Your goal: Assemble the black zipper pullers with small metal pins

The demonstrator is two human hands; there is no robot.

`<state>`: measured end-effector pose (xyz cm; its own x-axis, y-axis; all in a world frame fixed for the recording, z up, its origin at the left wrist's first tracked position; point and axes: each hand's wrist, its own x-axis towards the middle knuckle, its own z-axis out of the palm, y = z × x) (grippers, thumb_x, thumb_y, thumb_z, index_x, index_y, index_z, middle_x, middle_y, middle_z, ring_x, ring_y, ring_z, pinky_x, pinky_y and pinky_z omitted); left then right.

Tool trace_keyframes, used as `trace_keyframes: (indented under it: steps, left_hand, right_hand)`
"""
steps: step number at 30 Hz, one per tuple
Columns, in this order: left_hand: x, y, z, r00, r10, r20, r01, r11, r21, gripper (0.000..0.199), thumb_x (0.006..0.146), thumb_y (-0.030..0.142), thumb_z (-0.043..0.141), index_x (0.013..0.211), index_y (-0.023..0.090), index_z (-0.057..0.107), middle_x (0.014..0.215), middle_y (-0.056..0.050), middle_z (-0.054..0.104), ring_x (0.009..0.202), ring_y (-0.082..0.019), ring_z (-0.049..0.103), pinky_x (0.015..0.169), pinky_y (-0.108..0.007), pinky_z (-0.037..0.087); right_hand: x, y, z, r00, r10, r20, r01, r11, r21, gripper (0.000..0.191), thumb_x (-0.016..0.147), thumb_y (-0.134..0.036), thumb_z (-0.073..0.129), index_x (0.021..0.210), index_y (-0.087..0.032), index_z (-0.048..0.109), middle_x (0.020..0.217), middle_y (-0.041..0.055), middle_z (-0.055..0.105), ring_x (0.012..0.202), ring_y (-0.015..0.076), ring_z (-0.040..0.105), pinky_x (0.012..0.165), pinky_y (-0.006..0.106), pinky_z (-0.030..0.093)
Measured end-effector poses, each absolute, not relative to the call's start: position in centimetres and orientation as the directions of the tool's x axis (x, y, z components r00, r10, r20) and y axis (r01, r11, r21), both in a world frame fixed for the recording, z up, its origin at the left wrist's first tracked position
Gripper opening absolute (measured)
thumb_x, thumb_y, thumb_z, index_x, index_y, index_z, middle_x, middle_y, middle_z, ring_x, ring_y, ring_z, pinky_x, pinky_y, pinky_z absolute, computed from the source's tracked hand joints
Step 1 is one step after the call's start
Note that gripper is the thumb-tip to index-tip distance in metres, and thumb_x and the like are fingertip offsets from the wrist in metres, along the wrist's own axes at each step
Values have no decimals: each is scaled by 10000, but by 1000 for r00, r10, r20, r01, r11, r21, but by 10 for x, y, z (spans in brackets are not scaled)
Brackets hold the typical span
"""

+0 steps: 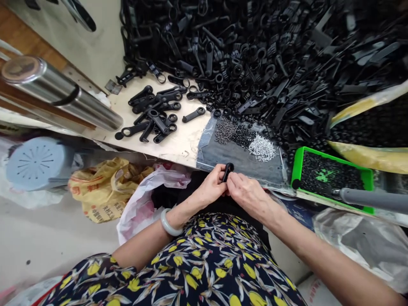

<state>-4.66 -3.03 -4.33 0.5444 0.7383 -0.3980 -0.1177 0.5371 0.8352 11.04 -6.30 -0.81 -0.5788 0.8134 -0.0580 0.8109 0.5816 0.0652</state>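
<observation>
Close to my body, just off the table's front edge, my left hand (213, 183) is closed around a black plastic part with a ring-shaped end (228, 169). The fingers of my right hand (244, 191) are pinched together against the lower end of that same part; whether they also hold something small is hidden. Beyond my hands, a dark mat (219, 156) bears small heaps of brown-grey bits (225, 130), black bits (241, 137) and silver pins (262, 148). Similar black ring-ended parts (159, 121) lie grouped on the pale board to the left.
A huge pile of black plastic parts (242, 55) covers the back. A green tray (334, 155) of small black pieces stands right, with a grey handle (372, 199) over it. A steel flask (63, 93) leans left, above a pale blue stool (35, 163) and yellow bag (102, 187).
</observation>
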Motion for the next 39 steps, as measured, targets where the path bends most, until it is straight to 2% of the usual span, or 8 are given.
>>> trace_keyframes:
  steps: [3, 6, 11, 17, 22, 30, 36, 39]
  left_hand:
    - [-45, -29, -43, 556, 735, -389, -79, 512, 855, 382, 803, 211, 634, 1157, 191, 491, 796, 40, 626, 607, -87, 565, 561, -205, 434]
    - [-42, -29, -43, 523, 753, -399, -58, 499, 865, 304, 856, 243, 582, 1146, 196, 503, 705, 59, 594, 552, -90, 544, 525, -200, 405]
    - [-39, -32, -48, 473, 798, -373, -29, 437, 899, 233, 936, 262, 534, 1160, 200, 518, 676, 76, 526, 537, -72, 481, 546, -192, 373]
    - [-40, -32, -52, 497, 801, -335, -45, 409, 911, 239, 976, 287, 519, 1196, 199, 489, 810, 39, 579, 562, -70, 490, 570, -216, 386]
    - [-39, -32, -48, 498, 791, -355, -57, 438, 897, 269, 966, 280, 515, 1218, 193, 478, 810, 39, 582, 545, -68, 496, 553, -219, 363]
    - [-37, -32, -44, 470, 796, -381, -87, 471, 878, 231, 958, 252, 489, 1182, 199, 468, 805, 44, 582, 536, -68, 503, 547, -216, 359]
    - [-38, -32, -45, 461, 808, -368, 71, 380, 922, 243, 978, 204, 460, 1221, 207, 464, 826, 35, 588, 576, -92, 526, 596, -239, 422]
    - [-37, -33, -41, 421, 825, -377, 171, 337, 926, 273, 969, 172, 467, 1241, 199, 473, 830, 19, 602, 652, -125, 565, 670, -269, 457]
  right_hand:
    - [117, -62, -14, -557, 831, 3, 830, 557, 14, 162, 924, -9, 567, 928, -155, 635, 867, 74, 648, 753, 205, 604, 566, 320, 424]
    - [124, -60, -17, -552, 825, 121, 831, 556, -2, 138, 972, -48, 555, 927, -150, 637, 822, 52, 632, 751, 190, 597, 607, 301, 427]
    - [129, -52, -21, -494, 834, 244, 844, 528, -96, 202, 1039, -119, 511, 904, -158, 656, 757, 23, 599, 706, 165, 561, 658, 279, 408]
    - [138, -41, -23, -397, 891, 218, 823, 451, -345, 197, 1062, -208, 536, 937, -173, 684, 818, 12, 657, 716, 133, 617, 700, 251, 437]
    - [148, -30, -21, -460, 872, 167, 764, 484, -427, 176, 1059, -210, 540, 972, -178, 689, 825, 10, 674, 738, 137, 647, 707, 252, 469]
    - [151, -26, -22, -543, 821, 178, 734, 567, -374, 200, 1070, -184, 494, 1003, -172, 682, 866, 35, 685, 745, 139, 642, 692, 256, 469]
    - [149, -22, -17, -640, 759, 118, 731, 649, -209, 223, 1049, -126, 472, 894, -164, 627, 802, 29, 608, 694, 145, 575, 634, 262, 406]
    - [144, -20, -11, -640, 767, 42, 755, 638, -153, 235, 1006, -61, 473, 836, -176, 588, 754, 20, 570, 662, 148, 541, 599, 271, 365]
